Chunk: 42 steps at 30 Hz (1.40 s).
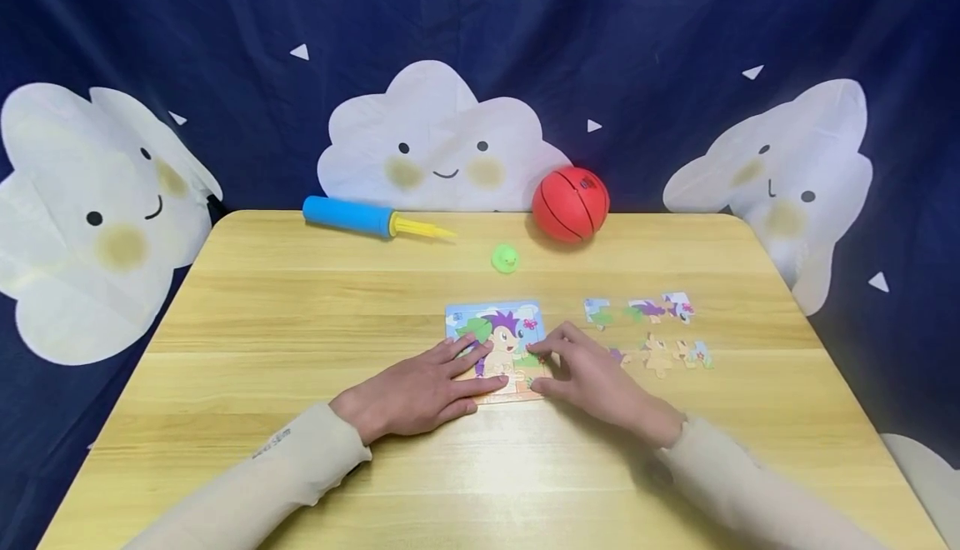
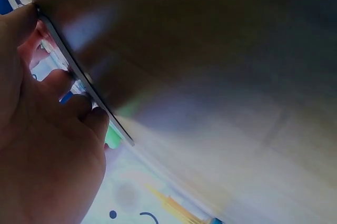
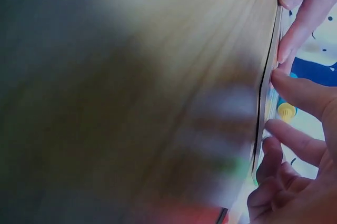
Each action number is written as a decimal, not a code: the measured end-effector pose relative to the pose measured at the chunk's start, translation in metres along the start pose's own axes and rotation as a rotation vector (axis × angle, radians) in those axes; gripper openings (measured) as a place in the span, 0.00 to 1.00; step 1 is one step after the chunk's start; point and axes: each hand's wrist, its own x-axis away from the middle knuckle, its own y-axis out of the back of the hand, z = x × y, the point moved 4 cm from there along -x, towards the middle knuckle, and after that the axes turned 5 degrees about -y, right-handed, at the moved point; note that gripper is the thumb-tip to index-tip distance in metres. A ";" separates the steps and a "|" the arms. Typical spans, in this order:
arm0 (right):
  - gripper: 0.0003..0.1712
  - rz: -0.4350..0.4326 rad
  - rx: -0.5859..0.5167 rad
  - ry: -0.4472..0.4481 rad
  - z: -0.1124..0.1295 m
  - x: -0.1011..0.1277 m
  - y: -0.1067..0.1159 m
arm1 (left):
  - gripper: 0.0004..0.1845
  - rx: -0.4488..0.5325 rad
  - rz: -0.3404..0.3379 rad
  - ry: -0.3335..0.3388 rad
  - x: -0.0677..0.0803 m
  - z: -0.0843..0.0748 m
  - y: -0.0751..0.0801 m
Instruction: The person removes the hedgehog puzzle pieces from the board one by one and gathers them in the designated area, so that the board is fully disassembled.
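A picture puzzle board (image 1: 501, 335) showing a purple-haired cartoon animal lies flat in the middle of the wooden table (image 1: 300, 325). My left hand (image 1: 465, 367) rests on the board's left half with straight fingers. My right hand (image 1: 543, 362) touches the board's lower right part with lightly bent fingertips. Several loose puzzle pieces (image 1: 648, 332) lie just to the right of it. In the left wrist view, my left hand (image 2: 47, 145) lies against the board's thin edge (image 2: 84, 84). In the right wrist view, my right hand (image 3: 295, 171) touches that edge (image 3: 266, 77).
A blue and yellow air pump (image 1: 360, 217) lies at the back left. A red ball (image 1: 571, 204) stands at the back centre, with a small green toy (image 1: 505, 258) in front of it. A dark blue cloth with white clouds hangs behind the table.
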 end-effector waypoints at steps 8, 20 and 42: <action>0.21 -0.019 0.022 -0.030 0.001 0.004 0.001 | 0.28 0.016 -0.009 0.001 0.001 0.000 -0.001; 0.10 -0.006 -0.229 -0.025 -0.003 0.002 0.002 | 0.28 0.019 0.009 0.021 0.001 0.000 -0.001; 0.08 -0.054 -0.360 -0.263 -0.157 0.133 0.122 | 0.28 0.022 0.001 0.005 0.001 0.001 -0.001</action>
